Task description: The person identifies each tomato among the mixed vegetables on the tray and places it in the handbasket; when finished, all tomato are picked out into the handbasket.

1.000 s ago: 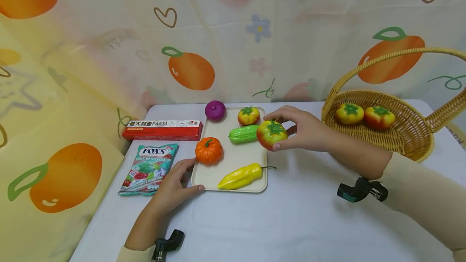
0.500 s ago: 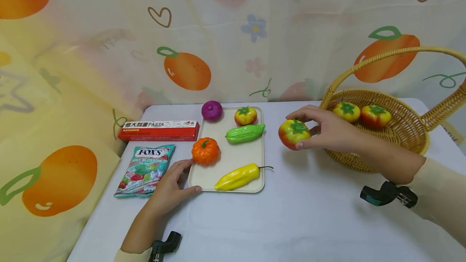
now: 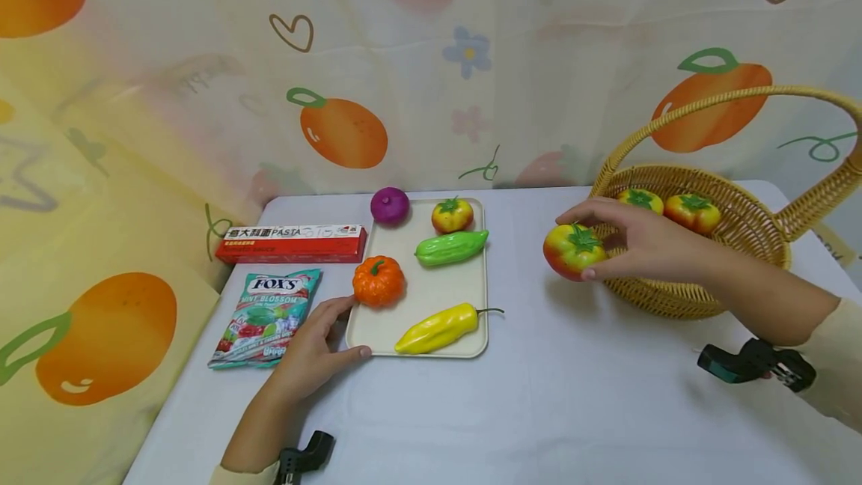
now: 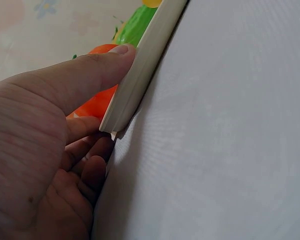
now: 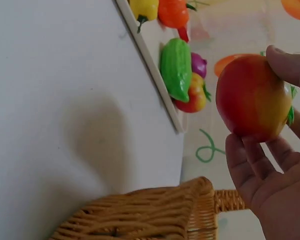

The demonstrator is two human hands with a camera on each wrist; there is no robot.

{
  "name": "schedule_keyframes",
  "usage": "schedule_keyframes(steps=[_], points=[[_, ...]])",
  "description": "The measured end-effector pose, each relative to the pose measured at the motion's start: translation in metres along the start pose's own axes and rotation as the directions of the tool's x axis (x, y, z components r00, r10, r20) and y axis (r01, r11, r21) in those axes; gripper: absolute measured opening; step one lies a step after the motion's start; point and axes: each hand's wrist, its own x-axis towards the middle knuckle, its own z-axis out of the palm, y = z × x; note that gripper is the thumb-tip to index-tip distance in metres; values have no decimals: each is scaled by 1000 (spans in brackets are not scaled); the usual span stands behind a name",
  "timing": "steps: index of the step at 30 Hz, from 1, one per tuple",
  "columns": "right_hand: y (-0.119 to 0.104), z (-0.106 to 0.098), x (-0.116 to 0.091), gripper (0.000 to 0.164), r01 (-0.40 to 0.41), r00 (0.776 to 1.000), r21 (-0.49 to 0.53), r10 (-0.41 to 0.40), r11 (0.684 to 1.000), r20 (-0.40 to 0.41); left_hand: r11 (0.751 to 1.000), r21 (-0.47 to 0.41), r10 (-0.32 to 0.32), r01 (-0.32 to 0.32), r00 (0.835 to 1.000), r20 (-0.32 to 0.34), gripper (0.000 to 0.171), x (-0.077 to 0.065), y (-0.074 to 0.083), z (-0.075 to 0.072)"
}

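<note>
My right hand [image 3: 649, 242] pinches a red and yellow toy tomato [image 3: 564, 251] with a green leafy top between thumb and fingers. It is held above the tablecloth, left of the wicker basket [image 3: 673, 299]; the right wrist view shows the tomato [image 5: 247, 97] from its smooth side. My left hand [image 3: 313, 346] grips the near left corner of a cream tray [image 3: 434, 294], thumb on its rim [image 4: 140, 75]. On the tray are an orange pumpkin [image 3: 379, 281], yellow pepper [image 3: 438, 329], green gourd-like vegetable [image 3: 451, 248], smaller tomato [image 3: 453, 215] and purple onion [image 3: 390, 206].
Two more toy tomatoes [image 3: 692, 213] sit inside the basket, whose tall handle [image 3: 727, 90] arches over it. Left of the tray lie a red pasta box [image 3: 292, 245] and a teal Fox's candy bag [image 3: 266, 318]. A printed fruit curtain [image 3: 539, 96] hangs behind the table.
My right hand has carried the toy tomato rightward, from over the tray's right edge to beside the basket. My left hand stays at the tray's corner; the head view has shifted slightly.
</note>
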Motion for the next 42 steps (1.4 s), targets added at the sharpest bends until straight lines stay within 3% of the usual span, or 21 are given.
schedule_keyframes(steps=[10,20,27,33,42], points=[[14,-23,-16,67,19,999,42,-21,999,46,1000,-3,3,-3,1000,-2,90,-1,0,1],[33,-51,-19,70,-112,990,65,106,992,94,1000,-3,15,-15,1000,-6,89,-1,1,-1],[50,-70,-18,66,-92,991,-23,94,995,98,1000,1,15,-15,1000,-8,89,-1,1,0],[61,-81,-14,64,-119,984,-120,133,986,120,1000,4,14,-14,1000,-11,89,0,0,0],[74,-85,-4,61,-86,980,-158,112,984,165,1000,7,21,-21,1000,-5,89,0,-1,0]])
